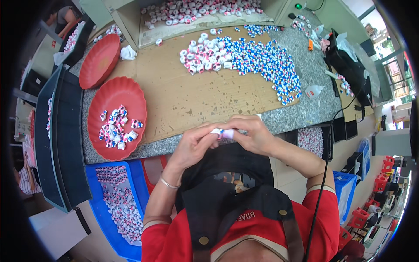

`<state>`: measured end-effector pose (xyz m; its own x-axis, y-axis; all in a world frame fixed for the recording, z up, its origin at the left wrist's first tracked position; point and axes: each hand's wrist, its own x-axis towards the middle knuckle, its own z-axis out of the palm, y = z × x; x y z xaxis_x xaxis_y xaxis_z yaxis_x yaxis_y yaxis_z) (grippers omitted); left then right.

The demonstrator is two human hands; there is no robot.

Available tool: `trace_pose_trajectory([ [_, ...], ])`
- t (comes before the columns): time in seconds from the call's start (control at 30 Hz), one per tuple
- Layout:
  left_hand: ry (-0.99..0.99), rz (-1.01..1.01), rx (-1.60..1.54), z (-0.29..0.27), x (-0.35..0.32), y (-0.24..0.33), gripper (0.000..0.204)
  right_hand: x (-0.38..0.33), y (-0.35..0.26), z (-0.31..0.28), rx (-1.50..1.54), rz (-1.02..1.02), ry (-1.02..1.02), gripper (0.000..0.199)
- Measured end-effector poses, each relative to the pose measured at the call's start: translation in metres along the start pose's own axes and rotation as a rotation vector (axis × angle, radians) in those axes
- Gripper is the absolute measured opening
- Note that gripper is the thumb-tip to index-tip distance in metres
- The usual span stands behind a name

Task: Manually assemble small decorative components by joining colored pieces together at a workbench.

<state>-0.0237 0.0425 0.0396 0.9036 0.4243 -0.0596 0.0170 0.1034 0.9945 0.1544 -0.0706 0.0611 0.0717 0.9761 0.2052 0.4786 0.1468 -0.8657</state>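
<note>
In front of my apron, at the table's near edge, my two hands meet. My left hand (195, 143) pinches a small white piece (216, 131) with a touch of blue on it. My right hand (254, 136) closes on the same piece from the other side; a pale pinkish cover (228, 134) shows at its thumb. The fingers hide most of the piece. To the left, a red scalloped plate (95, 131) holds several white figurine parts (115, 126) with pink, black and blue marks.
On the cardboard (183, 100) lie a heap of white and pink hollow parts (205, 54) and a spread of small blue-and-white parts (266, 61). A second red plate (98, 63) stands farther back. A blue crate (142, 192) of parts sits below left. A black cable (325, 174) crosses my right arm.
</note>
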Motion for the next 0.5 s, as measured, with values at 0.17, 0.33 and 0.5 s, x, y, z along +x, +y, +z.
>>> trace_pose_trajectory([
  [0.17, 0.553, 0.246, 0.615, -0.062, -0.032, 0.038, 0.014, 0.041, 0.070, -0.026, -0.490, -0.131, 0.235, 0.014],
  [0.33, 0.814, 0.206, 1.522, -0.123, -0.053, 0.043, 0.025, 0.066, 0.110, -0.074, -0.719, 0.001, 0.190, 0.013],
  [0.5, 0.662, 0.430, 1.023, -0.078, 0.036, 0.023, 0.017, 0.061, 0.111, -0.065, -0.749, -0.043, 0.201, 0.015],
])
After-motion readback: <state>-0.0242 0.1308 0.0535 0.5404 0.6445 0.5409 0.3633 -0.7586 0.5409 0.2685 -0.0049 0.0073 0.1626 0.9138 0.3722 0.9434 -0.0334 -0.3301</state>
